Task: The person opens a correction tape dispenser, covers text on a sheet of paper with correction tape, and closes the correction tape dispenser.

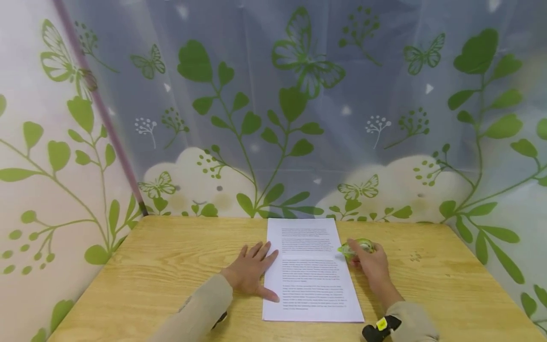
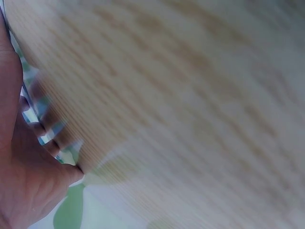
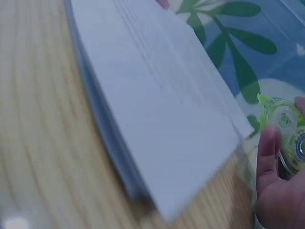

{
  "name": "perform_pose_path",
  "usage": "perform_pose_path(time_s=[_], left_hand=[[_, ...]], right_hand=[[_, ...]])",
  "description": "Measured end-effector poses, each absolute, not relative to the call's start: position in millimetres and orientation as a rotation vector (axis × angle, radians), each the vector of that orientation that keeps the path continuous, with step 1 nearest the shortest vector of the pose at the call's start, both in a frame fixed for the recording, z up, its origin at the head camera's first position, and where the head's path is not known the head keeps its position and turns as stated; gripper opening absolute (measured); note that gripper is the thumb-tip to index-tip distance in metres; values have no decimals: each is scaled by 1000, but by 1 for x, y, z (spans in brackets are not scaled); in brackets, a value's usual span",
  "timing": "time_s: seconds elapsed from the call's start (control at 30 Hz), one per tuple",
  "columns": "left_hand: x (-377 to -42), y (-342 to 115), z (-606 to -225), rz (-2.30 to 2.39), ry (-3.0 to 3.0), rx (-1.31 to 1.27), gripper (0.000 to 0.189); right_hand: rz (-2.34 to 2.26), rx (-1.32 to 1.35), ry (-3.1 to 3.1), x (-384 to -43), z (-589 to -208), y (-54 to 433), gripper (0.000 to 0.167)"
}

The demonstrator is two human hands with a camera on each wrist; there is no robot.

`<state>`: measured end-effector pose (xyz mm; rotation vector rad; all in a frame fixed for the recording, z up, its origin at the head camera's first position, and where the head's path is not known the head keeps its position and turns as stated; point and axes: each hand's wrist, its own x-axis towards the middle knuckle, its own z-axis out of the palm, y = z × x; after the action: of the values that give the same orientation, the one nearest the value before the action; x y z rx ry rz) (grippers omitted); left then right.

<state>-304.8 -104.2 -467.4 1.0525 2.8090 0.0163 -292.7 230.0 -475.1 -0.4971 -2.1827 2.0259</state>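
A stack of white printed paper [image 1: 309, 292] lies upright to the view at the middle of the table. My left hand [image 1: 249, 270] rests along its left edge, fingers spread and thumb on the lower margin. In my right hand [image 1: 375, 270] is a see-through green correction tape [image 1: 362, 246], held between thumb and fingers with its tip over the page's right edge. A white band crosses the text level with that tip. The right wrist view shows the round reels inside the correction tape [image 3: 285, 121] and the thick edge of the stack.
The light wooden table [image 1: 179, 247] reaches back to a curtain [image 1: 256, 71] printed with green leaves and butterflies. More of this printed cloth hangs at both sides. A black strap with a yellow label [image 1: 381, 324] sits on the right wrist.
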Motion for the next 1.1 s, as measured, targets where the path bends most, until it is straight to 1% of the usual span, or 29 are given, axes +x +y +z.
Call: perform_pose_path(time_s=[0.07, 0.23, 0.4, 0.53, 0.67, 0.93, 1.1], left_hand=[[-304, -104, -468, 25, 2809, 1051, 116], [-304, -105, -466, 34, 2805, 1042, 117], [-305, -105, -466, 36, 2799, 1036, 115], [-304, -104, -466, 10, 2805, 1038, 115], [-304, -103, -467, -20, 2815, 1040, 116], [-308, -105, -476, 0, 2834, 1063, 117], [-305, -104, -470, -4, 2827, 1044, 116]], right_hand=[[2024, -498, -2170, -292, -472, 221, 79], [2039, -408, -2205, -296, -466, 182, 60], [2029, -280, -2262, -303, -473, 140, 54], [1971, -235, -2290, -305, -482, 114, 54], [1877, -252, -2360, -304, -485, 99, 52], [1758, -244, -2467, -305, -485, 96, 56], [1710, -225, -2504, -306, -488, 96, 60]])
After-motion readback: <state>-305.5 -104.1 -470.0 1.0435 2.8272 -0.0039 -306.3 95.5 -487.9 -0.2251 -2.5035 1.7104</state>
